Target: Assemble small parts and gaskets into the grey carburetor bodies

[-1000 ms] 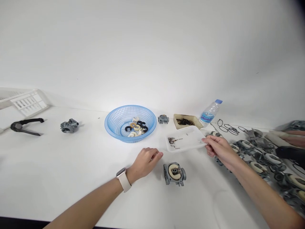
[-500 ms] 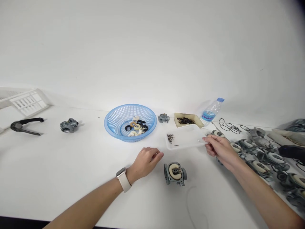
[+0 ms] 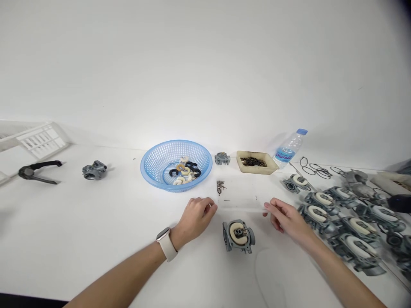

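My right hand (image 3: 285, 218) pinches the near right edge of a shallow white tray (image 3: 240, 192). A small heap of tiny metal parts (image 3: 220, 187) lies at the tray's left end, and a thin pin (image 3: 227, 200) lies near its front edge. My left hand (image 3: 198, 216), wearing a watch on the wrist, is closed with its curled fingertips by the tray's near left corner; what they hold, if anything, is hidden. Just in front of both hands stands a grey carburetor body (image 3: 238, 236) with a cream C-shaped float on top.
A blue basket (image 3: 154, 182) of black and cream floats stands behind my left hand. Behind the tray are a small carburetor (image 3: 222, 158), a cream box (image 3: 257, 168) of dark rings and a water bottle (image 3: 290, 147). Several carburetors (image 3: 356, 226) crowd the right; black pliers-like tool (image 3: 40, 170) lies left.
My right hand has drawn the tray nearer and to the left, with its grip now at the front edge. My left hand has barely moved.
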`<state>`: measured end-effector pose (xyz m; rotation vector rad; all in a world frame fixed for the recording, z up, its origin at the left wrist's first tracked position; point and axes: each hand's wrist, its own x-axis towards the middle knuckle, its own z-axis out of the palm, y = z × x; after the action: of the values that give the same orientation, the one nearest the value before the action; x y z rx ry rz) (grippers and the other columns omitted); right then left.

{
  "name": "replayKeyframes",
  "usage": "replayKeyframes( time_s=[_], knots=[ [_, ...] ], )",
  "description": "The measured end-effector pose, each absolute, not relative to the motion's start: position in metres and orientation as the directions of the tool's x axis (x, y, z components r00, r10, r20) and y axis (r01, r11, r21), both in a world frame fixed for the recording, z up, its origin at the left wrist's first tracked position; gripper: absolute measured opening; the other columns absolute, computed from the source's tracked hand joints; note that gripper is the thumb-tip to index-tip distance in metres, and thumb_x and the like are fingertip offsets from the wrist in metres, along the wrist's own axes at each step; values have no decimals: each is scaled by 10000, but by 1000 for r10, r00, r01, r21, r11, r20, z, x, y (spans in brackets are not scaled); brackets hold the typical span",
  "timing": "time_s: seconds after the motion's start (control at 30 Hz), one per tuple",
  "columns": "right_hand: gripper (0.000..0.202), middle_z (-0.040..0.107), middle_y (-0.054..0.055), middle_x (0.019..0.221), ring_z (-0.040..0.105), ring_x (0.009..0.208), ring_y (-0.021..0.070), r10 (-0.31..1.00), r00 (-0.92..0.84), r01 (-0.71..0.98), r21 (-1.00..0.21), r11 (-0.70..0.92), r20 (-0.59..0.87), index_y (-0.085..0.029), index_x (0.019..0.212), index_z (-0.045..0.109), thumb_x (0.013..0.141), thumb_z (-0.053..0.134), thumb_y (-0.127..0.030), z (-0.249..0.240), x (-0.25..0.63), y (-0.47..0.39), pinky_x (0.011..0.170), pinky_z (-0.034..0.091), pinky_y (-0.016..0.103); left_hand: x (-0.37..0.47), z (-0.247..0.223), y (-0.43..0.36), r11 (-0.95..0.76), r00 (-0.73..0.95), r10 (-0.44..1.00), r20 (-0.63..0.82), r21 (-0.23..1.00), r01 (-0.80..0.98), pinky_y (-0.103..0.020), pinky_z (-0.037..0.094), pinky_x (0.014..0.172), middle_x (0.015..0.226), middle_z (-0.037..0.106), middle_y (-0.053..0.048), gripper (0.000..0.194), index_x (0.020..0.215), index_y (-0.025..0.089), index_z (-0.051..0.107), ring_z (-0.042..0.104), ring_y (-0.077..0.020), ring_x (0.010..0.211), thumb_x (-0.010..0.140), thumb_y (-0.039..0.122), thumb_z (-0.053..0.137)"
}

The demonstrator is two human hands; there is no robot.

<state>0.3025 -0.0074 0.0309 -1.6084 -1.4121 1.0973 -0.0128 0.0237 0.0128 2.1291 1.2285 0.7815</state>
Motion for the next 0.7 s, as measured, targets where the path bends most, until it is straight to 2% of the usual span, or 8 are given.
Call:
replayKeyframes(
  time_s=[0.13, 0.27, 0.4, 0.47, 0.53, 0.6, 0.7],
  knots=[
    [516, 507, -29, 477, 429, 464, 144, 992, 16, 427, -896, -123, -129, -238, 717, 490, 897, 550, -718, 25, 303, -15, 451, 338, 260, -13, 11, 25, -409, 397, 896, 201, 722, 558, -333, 392, 785, 755, 679, -14, 235, 872, 221, 658, 601, -213, 760, 1004, 314, 487],
    [507, 518, -27, 530, 415, 482, 137, 993, 14, 515, -850, -108, -118, -231, 730, 491, 931, 496, -696, 25, 301, -17, 497, 334, 271, -14, 13, 27, -385, 395, 901, 181, 754, 532, -299, 390, 724, 716, 646, 3, 235, 818, 210, 631, 574, -189, 719, 986, 298, 493],
    [483, 556, -6, 611, 425, 541, 144, 992, -6, 637, -765, -94, -126, -215, 656, 495, 913, 577, -616, 35, 304, -16, 532, 303, 272, -14, 15, 28, -342, 379, 913, 153, 793, 505, -270, 361, 643, 650, 565, 25, 291, 732, 199, 578, 511, -157, 650, 984, 300, 473],
    [461, 536, -8, 600, 434, 562, 160, 994, 20, 750, -655, -85, -107, -218, 638, 483, 895, 608, -579, 47, 304, -12, 547, 289, 277, -14, 15, 28, -326, 371, 917, 144, 808, 491, -262, 348, 626, 634, 529, 32, 307, 710, 196, 557, 485, -147, 637, 981, 306, 465],
    [415, 553, 0, 616, 454, 572, 176, 998, 19, 875, -483, -46, -60, -225, 667, 476, 929, 550, -537, 63, 300, -3, 556, 287, 285, -13, 16, 28, -315, 366, 920, 141, 820, 477, -256, 346, 628, 631, 513, 35, 306, 699, 194, 545, 473, -143, 639, 973, 307, 469],
    [343, 610, 16, 679, 506, 601, 191, 996, -80, 932, -357, 59, -42, -229, 724, 487, 972, 470, -466, 80, 287, 10, 577, 318, 292, -12, 17, 28, -307, 362, 922, 139, 831, 464, -252, 348, 633, 630, 509, 36, 299, 692, 192, 539, 467, -140, 642, 961, 305, 477],
    [148, 684, 16, 835, 592, 715, 192, 938, -333, 886, -371, 277, -96, -234, 820, 550, 934, 512, -319, 97, 254, 34, 643, 377, 280, -11, 17, 28, -298, 358, 924, 137, 843, 447, -246, 349, 631, 626, 508, 36, 291, 689, 189, 544, 461, -137, 639, 949, 307, 487]
  ],
)
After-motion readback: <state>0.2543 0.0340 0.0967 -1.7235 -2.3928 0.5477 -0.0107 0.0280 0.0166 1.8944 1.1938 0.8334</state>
